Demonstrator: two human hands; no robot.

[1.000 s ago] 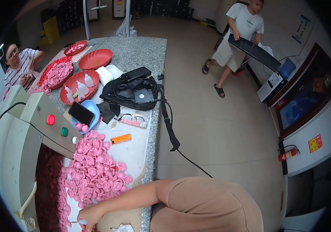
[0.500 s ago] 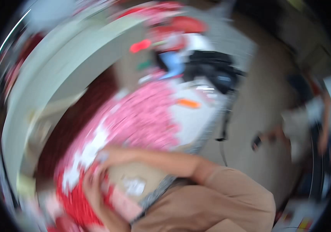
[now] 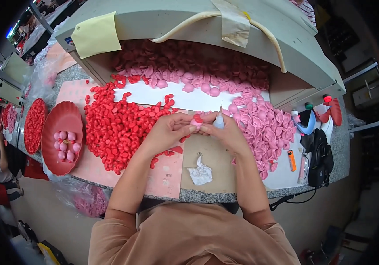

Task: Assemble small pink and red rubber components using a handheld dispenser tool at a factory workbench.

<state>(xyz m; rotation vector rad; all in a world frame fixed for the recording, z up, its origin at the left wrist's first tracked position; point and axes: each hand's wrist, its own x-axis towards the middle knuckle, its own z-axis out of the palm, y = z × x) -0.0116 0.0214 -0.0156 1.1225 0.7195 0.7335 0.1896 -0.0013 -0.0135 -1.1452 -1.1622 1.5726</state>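
In front of me, over the beige mat, my left hand [image 3: 166, 132] pinches a small round pink plastic piece [image 3: 194, 123] in its fingertips. A red piece [image 3: 199, 119] sits against its top; whether it is fixed there, I cannot tell. My right hand [image 3: 230, 134] has its fingers closed round a small translucent squeeze bottle [image 3: 219, 122] with a thin needle tip pointing up. The right thumb also touches the pink piece. To the left lies a heap of glossy red pieces [image 3: 118, 126], and to the right a heap of pink shell-like pieces [image 3: 267, 126].
A red scalloped dish [image 3: 50, 152] holding several pink balls stands at the left, beside another tray of red pieces [image 3: 34, 126]. A crumpled white tissue [image 3: 200, 173] lies near the edge. A grey hood [image 3: 145, 28] arches over more pink pieces. An orange lighter [image 3: 291, 160] and black pouch [image 3: 320, 159] are right.
Earlier the view was tilted and smeared, with both hands close together by the red heap. Now it is level and sharp, and the hands meet between the two heaps.
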